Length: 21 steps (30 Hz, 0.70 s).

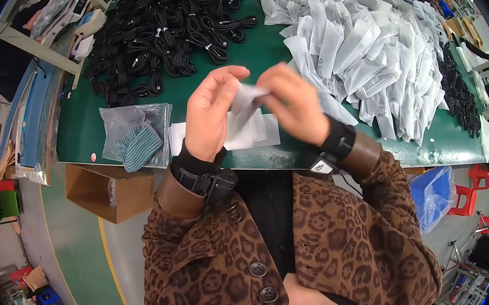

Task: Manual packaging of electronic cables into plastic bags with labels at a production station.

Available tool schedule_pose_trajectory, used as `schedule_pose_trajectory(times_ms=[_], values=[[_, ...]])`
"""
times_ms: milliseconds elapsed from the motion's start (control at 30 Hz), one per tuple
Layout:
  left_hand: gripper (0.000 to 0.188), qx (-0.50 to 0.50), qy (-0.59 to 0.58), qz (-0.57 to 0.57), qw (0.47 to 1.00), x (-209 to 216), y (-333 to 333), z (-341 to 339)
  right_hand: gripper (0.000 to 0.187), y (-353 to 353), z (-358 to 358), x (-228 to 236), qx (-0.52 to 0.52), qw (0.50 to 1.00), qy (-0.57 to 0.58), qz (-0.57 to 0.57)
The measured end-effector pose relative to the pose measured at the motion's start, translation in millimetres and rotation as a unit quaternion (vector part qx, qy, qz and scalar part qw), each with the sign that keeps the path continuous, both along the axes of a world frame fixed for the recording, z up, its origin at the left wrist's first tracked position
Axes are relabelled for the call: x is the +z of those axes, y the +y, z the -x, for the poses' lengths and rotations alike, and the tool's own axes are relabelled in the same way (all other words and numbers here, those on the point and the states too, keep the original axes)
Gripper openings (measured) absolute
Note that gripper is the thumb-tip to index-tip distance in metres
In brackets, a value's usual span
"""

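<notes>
1. the left hand (212, 113) and the right hand (294, 107) both pinch one small white bag (246, 101), fingers closed on its edges, above the near edge of the green table (81, 125).
2. the bag looks light, thin and soft, probably slippery; the edges seem the best place to hold.
3. a pile of white bags (364, 44) lies far right, black cables (166, 29) far left.

Bright, even light — sharp centre, fisheye-bent edges, black corners.

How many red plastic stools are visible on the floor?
2, both on the floor at the lower right: one red stool near the table corner, another red stool just below it. Others may be hidden.
</notes>
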<state>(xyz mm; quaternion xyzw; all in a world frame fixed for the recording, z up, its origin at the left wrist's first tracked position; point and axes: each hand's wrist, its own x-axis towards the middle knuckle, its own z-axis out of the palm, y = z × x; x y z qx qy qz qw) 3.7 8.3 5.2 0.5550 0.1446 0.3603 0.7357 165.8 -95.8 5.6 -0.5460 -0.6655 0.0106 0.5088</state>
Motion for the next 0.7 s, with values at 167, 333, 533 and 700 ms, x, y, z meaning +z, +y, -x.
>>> schedule_pose_trajectory(times_ms=[167, 333, 533, 700], values=[[0.017, 0.072, 0.167, -0.300, 0.936, -31, 7, 27, 0.018, -14, -89, 53, -0.317, 0.947, -0.053, -0.030], [0.020, 0.026, 0.260, -0.509, 0.820, -57, -9, 32, 0.028, 25, -101, 41, -0.294, 0.933, -0.209, -0.023], [0.015, 0.040, 0.271, -0.531, 0.802, -71, -13, 24, 0.034, 129, -38, -29, -0.080, 0.967, -0.180, 0.160], [0.016, 0.071, 0.262, -0.518, 0.811, -71, -20, 22, 0.030, 158, -29, -47, -0.038, 0.932, -0.270, 0.240]])
